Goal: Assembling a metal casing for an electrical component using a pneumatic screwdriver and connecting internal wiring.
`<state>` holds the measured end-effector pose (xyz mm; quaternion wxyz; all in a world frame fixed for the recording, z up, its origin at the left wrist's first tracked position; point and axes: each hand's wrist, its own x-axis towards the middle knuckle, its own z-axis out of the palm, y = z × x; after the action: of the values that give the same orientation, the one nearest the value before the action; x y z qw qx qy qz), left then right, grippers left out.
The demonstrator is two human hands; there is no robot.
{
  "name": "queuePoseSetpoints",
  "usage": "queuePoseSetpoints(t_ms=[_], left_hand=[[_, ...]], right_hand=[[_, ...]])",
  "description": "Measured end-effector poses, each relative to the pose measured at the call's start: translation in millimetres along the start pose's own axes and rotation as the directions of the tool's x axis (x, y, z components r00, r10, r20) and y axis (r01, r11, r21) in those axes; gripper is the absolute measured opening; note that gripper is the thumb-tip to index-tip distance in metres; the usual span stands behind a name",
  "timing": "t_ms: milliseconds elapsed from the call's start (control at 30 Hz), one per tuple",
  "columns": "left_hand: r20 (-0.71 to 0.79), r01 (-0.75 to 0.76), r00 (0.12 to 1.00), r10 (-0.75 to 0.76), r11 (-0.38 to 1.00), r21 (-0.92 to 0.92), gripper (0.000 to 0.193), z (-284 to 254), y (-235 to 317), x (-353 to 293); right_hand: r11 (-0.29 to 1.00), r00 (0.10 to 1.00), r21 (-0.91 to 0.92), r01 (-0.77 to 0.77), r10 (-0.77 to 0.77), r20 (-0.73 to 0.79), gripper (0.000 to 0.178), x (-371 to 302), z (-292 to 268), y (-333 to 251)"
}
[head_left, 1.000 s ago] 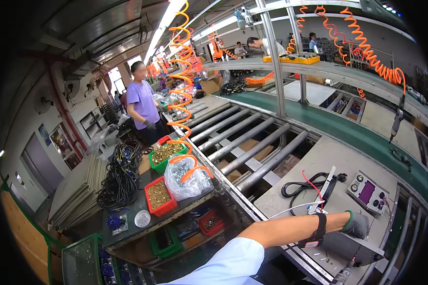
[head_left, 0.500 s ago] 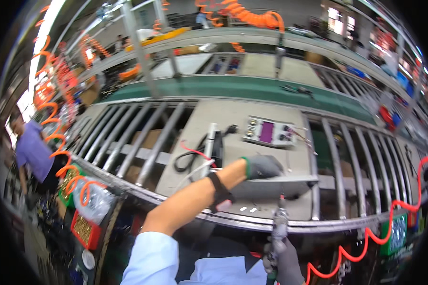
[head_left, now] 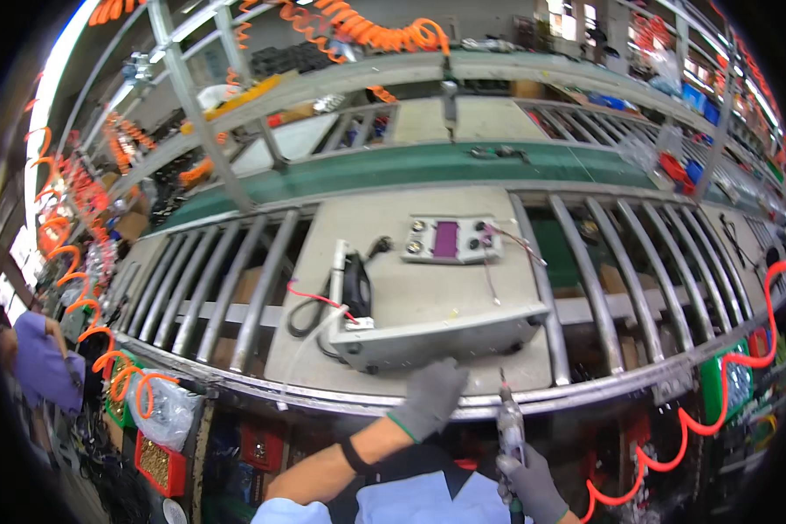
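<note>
My left hand, in a grey glove, reaches to the near edge of a pale board with its fingers stretched out. It is just in front of a long grey metal casing with dark round feet; what lies under the fingers is hidden. My right hand, also gloved, is wrapped round a power screwdriver whose bit points up and away from me. Behind the casing lies a light metal panel with a purple window, knobs and loose wires. A black part with a cable stands at the casing's left end.
Metal rollers flank the board on both sides. A green belt runs behind. At lower left are a red bin of brass-coloured screws and a clear plastic bag; a red coiled hose hangs at right.
My left hand has come off the casing's top edge and down toward me, over where small white pieces lay. The screwdriver stays in my right hand. The view has shifted.
</note>
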<state>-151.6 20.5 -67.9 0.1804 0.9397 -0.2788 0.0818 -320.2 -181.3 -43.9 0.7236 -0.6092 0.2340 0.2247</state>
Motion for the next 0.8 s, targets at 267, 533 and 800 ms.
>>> queuePoseSetpoints(t_ms=[267,533,800], left_hand=[[0.064,0.051,0.997,-0.051,0.999,-0.01,0.008,33.0,9.3,9.5],[0.538,0.613,0.79,-0.295,0.338,-0.714,0.033,-8.7,7.1,9.3],[0.585,0.635,0.755,-0.295,0.112,-0.764,0.028,-14.6,-2.3,-10.9]], right_hand=[[0.99,0.995,-0.115,0.076,-0.083,-0.06,0.02,-5.9,1.3,21.8],[0.952,0.975,-0.218,0.214,-0.221,-0.009,0.026,-0.6,9.5,29.4],[0.939,0.97,-0.243,0.241,-0.242,0.028,0.025,1.6,13.8,30.0]])
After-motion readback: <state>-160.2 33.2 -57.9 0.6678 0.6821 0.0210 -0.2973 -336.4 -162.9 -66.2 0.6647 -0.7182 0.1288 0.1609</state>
